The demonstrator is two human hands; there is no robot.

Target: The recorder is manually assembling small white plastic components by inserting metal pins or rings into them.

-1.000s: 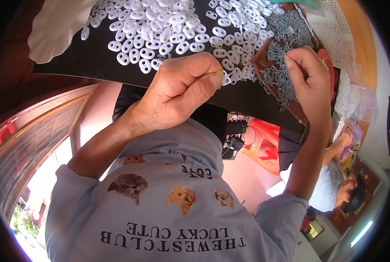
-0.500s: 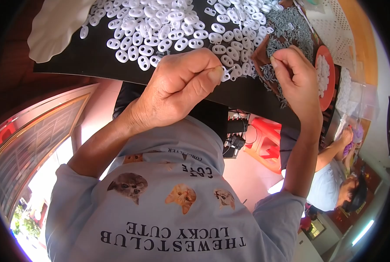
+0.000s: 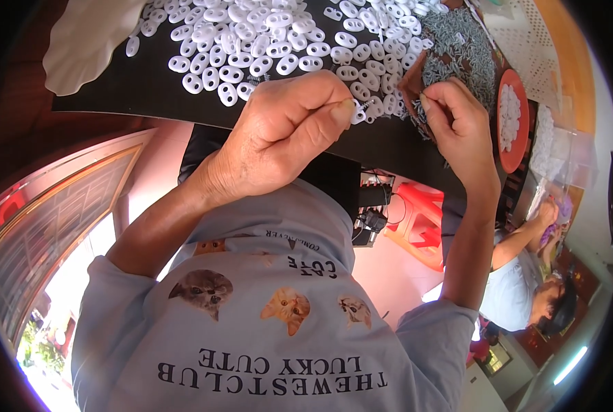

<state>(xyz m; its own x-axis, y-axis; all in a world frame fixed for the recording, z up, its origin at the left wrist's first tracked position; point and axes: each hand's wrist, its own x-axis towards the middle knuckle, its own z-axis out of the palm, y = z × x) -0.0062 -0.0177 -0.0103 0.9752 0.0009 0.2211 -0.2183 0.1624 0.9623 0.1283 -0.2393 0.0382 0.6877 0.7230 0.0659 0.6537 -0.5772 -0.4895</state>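
A small white piece [image 3: 358, 114] is being pinched in the left hand [image 3: 286, 130] fingers; one metal spring [image 3: 422, 108] is being gripped by the right hand [image 3: 457, 127] at the counter [image 3: 148, 93] edge

Pale grey-blue short-sleeved T-shirt, sleeves ending above elbows; front printed with small cat faces, grey tabby and ginger, plus rows of dark lettering; forearms and both hands bare

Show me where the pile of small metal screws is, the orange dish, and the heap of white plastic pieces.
pile of metal screws [image 3: 461, 48], head view, middle of the grey heap.
orange dish [image 3: 519, 147], head view, its lower rim.
white plastic pieces [image 3: 251, 34], head view, middle of the heap.
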